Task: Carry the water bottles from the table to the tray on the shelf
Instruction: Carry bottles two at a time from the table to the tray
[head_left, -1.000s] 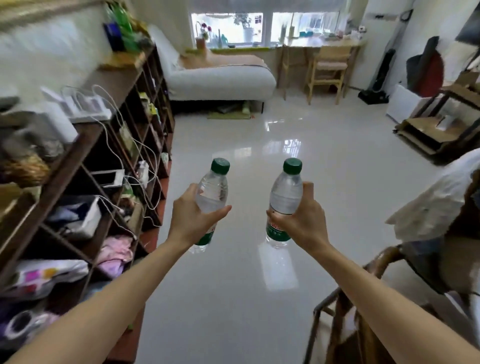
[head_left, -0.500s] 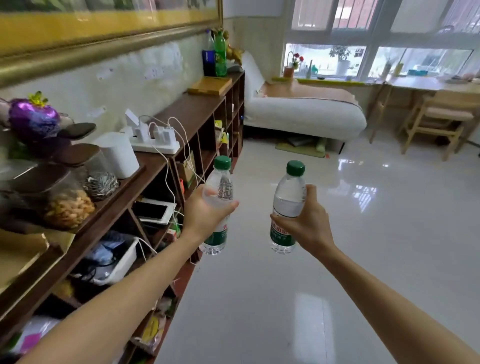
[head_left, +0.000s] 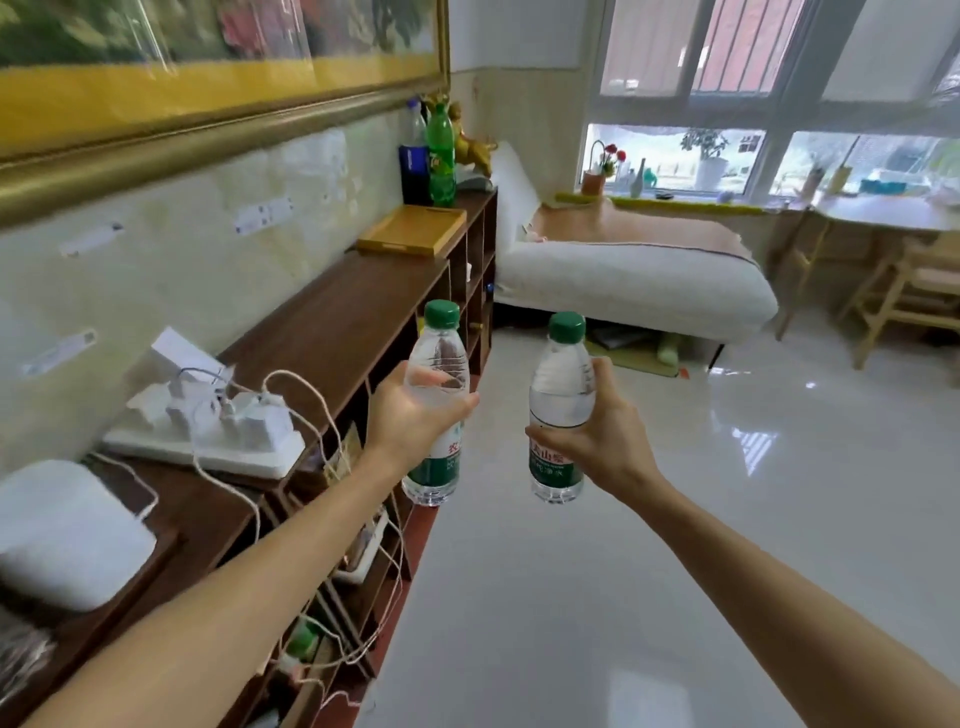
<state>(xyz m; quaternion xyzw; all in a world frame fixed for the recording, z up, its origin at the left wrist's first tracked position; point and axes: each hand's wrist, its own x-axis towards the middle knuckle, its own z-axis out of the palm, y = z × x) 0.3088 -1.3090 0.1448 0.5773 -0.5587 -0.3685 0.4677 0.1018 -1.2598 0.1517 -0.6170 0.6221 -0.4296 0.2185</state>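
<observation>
I hold two clear water bottles with green caps and green labels upright in front of me. My left hand (head_left: 410, 421) grips the left bottle (head_left: 438, 358) around its middle. My right hand (head_left: 597, 436) grips the right bottle (head_left: 561, 384) the same way. A wooden tray (head_left: 413, 230) lies on top of the long dark shelf (head_left: 332, 317), farther ahead on the left, past both hands. Nothing lies in the tray.
A white power strip with plugs and cables (head_left: 208, 421) and a white box (head_left: 62, 530) sit on the near shelf top. Two soda bottles (head_left: 431, 156) stand behind the tray. A white sofa bed (head_left: 623, 265) and wooden chair (head_left: 904, 291) lie beyond the glossy floor (head_left: 623, 571).
The view has swung up and left along the shelf, bringing the tray and shelf top closer. Both hands keep gripping their bottles upright, held at about the same height.
</observation>
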